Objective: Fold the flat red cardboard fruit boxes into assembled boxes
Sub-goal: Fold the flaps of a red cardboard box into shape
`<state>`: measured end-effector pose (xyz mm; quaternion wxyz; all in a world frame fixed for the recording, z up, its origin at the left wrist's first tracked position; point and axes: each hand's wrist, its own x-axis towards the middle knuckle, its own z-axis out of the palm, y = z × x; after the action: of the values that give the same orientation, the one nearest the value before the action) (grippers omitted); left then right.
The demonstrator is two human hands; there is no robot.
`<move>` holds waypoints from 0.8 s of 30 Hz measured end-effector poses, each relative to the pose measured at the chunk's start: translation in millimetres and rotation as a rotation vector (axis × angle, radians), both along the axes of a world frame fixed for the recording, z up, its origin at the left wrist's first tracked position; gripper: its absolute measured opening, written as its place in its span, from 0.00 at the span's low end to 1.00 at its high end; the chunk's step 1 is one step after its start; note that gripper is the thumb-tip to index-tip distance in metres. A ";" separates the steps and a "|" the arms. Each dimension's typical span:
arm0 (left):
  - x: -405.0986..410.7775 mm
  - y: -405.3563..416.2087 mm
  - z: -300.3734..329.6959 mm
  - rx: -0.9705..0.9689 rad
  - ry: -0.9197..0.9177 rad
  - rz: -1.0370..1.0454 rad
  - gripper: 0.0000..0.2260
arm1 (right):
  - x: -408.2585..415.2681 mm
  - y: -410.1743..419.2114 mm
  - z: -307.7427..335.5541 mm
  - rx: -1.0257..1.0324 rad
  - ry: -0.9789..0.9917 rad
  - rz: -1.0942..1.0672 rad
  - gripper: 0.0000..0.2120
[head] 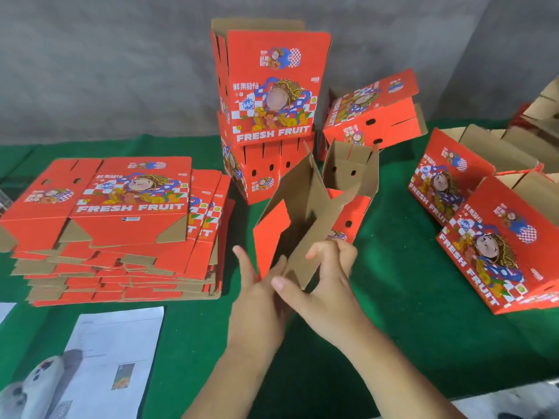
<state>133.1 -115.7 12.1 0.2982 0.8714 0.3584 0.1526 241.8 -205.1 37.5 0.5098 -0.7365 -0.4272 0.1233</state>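
Observation:
A half-folded red cardboard box (314, 204) stands in front of me on the green table (402, 322), brown inside facing me, its bottom flaps crossing each other. My left hand (257, 294) presses against a red flap from the left, fingers spread. My right hand (326, 276) pinches a brown flap between thumb and fingers. A stack of flat red boxes (121, 225) printed "FRESH FRUIT" lies to the left.
Two assembled boxes (269, 110) are stacked upright behind, another (375, 113) lies tilted beside them, and two more (499, 237) rest at the right. A printed paper sheet (115, 352) lies at the near left. A grey wall rises behind the table.

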 end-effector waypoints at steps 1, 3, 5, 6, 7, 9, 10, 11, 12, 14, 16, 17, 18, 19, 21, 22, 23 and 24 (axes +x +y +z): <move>-4.7 6.4 -0.5 -0.025 -0.023 0.013 0.26 | 0.4 -1.0 -0.8 -0.018 -0.059 0.034 0.27; -12.6 19.1 1.4 -0.074 -0.068 0.042 0.31 | 4.3 -2.3 -3.3 0.001 -0.168 0.083 0.25; -20.7 32.8 3.6 -0.090 -0.118 0.071 0.31 | 12.0 -1.2 -6.6 0.077 -0.188 0.039 0.24; -25.6 41.0 4.1 -0.109 -0.145 0.091 0.29 | 18.2 0.2 -9.6 0.123 -0.164 -0.024 0.25; -31.0 49.4 3.7 -0.122 -0.165 0.104 0.28 | 26.1 1.5 -14.0 0.155 -0.130 -0.104 0.26; -41.6 64.7 2.1 -0.135 -0.183 0.087 0.25 | 48.2 4.4 -24.5 0.109 -0.037 -0.262 0.28; -45.6 70.5 0.9 -0.168 -0.209 0.072 0.24 | 60.7 5.8 -28.2 0.026 0.037 -0.313 0.30; -49.0 74.8 -0.3 -0.232 -0.259 0.071 0.23 | 72.1 6.8 -30.8 -0.071 0.130 -0.340 0.31; -52.2 78.0 -1.6 -0.299 -0.317 0.083 0.23 | 82.6 7.4 -32.4 -0.151 0.214 -0.344 0.31; -58.1 83.6 -4.7 -0.383 -0.424 0.136 0.26 | 98.4 8.8 -34.5 -0.226 0.288 -0.307 0.31; -63.8 89.3 -6.9 -0.441 -0.506 0.193 0.27 | 109.6 11.5 -35.0 -0.246 0.276 -0.247 0.33; -65.9 92.7 -8.2 -0.460 -0.537 0.214 0.25 | 113.1 13.9 -34.2 -0.255 0.265 -0.205 0.34; -68.3 96.6 -9.0 -0.474 -0.558 0.226 0.23 | 115.3 16.9 -33.0 -0.264 0.248 -0.154 0.36; -70.3 100.6 -9.8 -0.485 -0.571 0.231 0.22 | 116.8 21.2 -32.1 -0.268 0.224 -0.100 0.36; -75.5 108.8 -12.1 -0.504 -0.594 0.246 0.22 | 118.0 31.1 -29.5 -0.271 0.179 -0.014 0.37; -78.9 113.1 -12.8 -0.515 -0.609 0.255 0.23 | 117.7 36.2 -28.3 -0.269 0.174 0.018 0.37; -82.4 117.7 -13.7 -0.529 -0.625 0.263 0.23 | 117.0 40.8 -27.8 -0.267 0.176 0.045 0.38; -86.6 122.9 -14.5 -0.540 -0.639 0.276 0.24 | 116.3 44.8 -27.5 -0.267 0.179 0.069 0.38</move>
<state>46.5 7.2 -2.4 0.5881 0.6151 0.3882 0.3536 358.1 -160.2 10.0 0.4389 -0.7685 -0.3850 0.2618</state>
